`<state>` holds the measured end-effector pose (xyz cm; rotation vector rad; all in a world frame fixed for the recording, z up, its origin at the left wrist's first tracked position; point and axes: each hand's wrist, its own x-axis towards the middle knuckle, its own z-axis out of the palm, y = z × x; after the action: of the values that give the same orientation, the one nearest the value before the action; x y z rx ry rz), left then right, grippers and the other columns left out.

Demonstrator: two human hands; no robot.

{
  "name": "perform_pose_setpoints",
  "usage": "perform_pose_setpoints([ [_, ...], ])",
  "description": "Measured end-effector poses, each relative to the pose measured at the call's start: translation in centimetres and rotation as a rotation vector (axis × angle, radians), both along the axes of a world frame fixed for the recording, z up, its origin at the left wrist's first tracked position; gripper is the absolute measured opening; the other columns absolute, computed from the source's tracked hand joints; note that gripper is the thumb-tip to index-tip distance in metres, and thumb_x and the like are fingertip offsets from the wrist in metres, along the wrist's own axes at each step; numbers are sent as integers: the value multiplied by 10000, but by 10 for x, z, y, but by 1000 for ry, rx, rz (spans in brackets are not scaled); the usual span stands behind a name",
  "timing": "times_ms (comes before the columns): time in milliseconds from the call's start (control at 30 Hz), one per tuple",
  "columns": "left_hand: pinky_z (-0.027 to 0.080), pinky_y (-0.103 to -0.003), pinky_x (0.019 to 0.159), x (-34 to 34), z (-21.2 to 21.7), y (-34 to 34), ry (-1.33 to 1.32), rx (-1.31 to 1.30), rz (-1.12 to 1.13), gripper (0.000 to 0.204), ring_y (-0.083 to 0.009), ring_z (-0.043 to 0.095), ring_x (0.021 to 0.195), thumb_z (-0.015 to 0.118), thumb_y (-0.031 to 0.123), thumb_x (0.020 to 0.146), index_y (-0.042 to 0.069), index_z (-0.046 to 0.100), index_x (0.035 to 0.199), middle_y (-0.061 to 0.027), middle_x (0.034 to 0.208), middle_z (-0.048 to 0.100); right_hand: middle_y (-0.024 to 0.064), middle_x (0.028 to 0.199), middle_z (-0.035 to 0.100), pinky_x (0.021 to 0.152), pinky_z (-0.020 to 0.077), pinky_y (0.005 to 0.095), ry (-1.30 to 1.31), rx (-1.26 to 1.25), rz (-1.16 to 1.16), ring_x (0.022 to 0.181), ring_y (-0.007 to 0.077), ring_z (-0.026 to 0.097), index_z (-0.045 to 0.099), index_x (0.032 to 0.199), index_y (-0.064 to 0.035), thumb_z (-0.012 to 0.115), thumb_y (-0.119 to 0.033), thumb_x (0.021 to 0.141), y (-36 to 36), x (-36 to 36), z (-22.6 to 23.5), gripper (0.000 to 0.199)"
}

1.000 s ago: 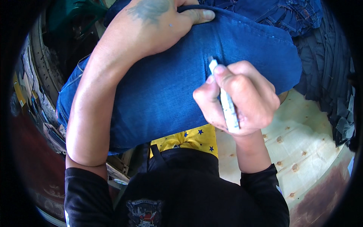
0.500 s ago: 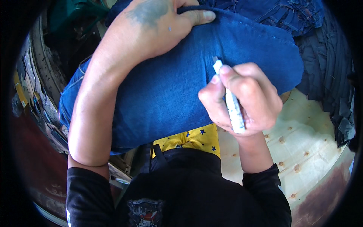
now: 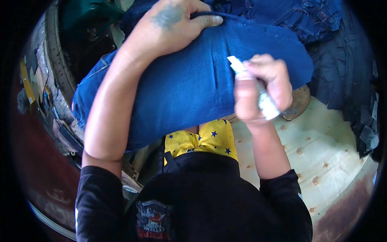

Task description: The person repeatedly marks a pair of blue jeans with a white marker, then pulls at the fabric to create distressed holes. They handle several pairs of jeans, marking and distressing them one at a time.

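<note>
A blue denim piece (image 3: 177,88), stretched with a rounded right end, lies in front of me above my lap. My left hand (image 3: 177,28) grips its far edge, thumb on top and fingers tucked out of sight beneath. In my right hand (image 3: 264,88) is a short white tool (image 3: 268,105) like a cutter knife, with a flat, slanted tip. Fingers and thumb close around its middle. Its tip points far and left, just over or against the cloth; contact I cannot tell. Pale, worn creases run across the denim near the tip.
Crumpled blue denim (image 3: 298,16) is heaped at the far right, beside dark grey cloth (image 3: 338,72). A round wooden end (image 3: 297,104) shows under the denim, above a pale plywood board (image 3: 310,149). Scraps and a worn rim (image 3: 52,80) lie left.
My right hand has shifted slightly right and away from me, its tool now tilted more to the left. The denim and my left hand have moved a little; the cloth's right end has drawn leftward.
</note>
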<state>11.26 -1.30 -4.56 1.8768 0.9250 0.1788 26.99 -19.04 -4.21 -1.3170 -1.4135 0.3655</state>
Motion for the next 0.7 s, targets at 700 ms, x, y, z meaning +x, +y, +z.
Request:
perform_pose_setpoints([
  [700,555,-413,834,-79,66,-156,207,717,500,85,-295,667,945,789,114,892,129,746,964,-55,1053,687,90,946,740,691,610,364,-283,-114,316,799,271,761,767,983,-56,854,31,861,6,5,44,173],
])
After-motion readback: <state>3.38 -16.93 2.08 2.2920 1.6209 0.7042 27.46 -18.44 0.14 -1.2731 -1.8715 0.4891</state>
